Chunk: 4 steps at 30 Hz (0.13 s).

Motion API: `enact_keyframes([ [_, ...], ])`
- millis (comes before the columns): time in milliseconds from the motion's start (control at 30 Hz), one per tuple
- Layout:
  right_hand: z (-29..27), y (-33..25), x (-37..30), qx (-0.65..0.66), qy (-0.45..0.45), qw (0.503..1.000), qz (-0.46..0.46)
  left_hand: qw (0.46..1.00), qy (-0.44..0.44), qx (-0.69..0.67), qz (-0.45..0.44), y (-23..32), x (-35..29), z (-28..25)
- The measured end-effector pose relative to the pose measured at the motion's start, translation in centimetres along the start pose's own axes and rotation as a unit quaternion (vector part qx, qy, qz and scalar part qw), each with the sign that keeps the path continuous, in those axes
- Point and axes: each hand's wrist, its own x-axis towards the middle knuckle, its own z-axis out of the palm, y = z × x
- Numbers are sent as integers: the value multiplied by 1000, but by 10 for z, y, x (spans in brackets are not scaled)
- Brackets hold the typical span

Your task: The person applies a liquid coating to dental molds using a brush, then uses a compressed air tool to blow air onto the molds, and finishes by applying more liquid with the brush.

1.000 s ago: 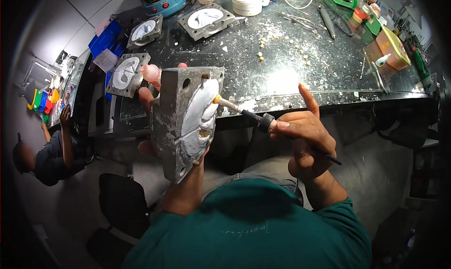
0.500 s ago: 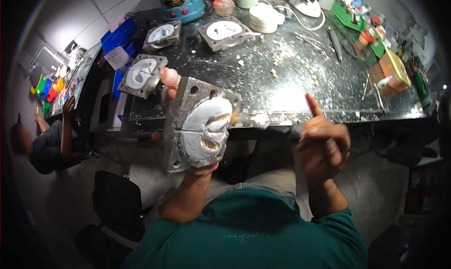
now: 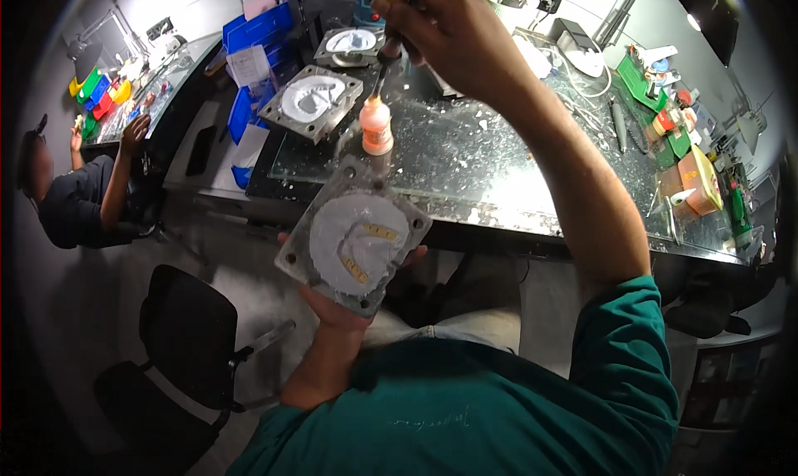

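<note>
My left hand (image 3: 334,310) grips a metal dental flask half (image 3: 291,264) from below, just in front of the bench edge. White plaster (image 3: 332,226) fills the flask, and two short rows of yellowish denture teeth (image 3: 356,270) sit in it. My right hand (image 3: 445,31) is closed around a dark-handled brush (image 3: 387,59), pointing downward. The brush tip meets the mouth of a small bottle of pink-orange liquid (image 3: 377,129) standing on the bench; whether the tip is inside I cannot tell.
Other plaster-filled flask halves (image 3: 274,110) stand at the bench's back left beside blue bins (image 3: 264,29). White debris dots the dark bench top (image 3: 432,177). Tools, a green tray (image 3: 638,85) and a yellow-lidded box (image 3: 701,181) lie right. Another person (image 3: 79,193) sits far left.
My right hand has swung up and left with the brush, from the bench's front right to above the bottle. The flask half has turned and lies flatter in my left hand. The view has shifted.
</note>
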Motion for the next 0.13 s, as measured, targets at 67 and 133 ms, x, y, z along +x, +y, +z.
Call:
enact_keyframes([
  [67,6,-5,8,-39,-24,999,6,1000,7,11,-6,4,1,-1],
  [133,5,-12,13,-36,-76,993,79,998,2,68,-13,10,5,-2],
])
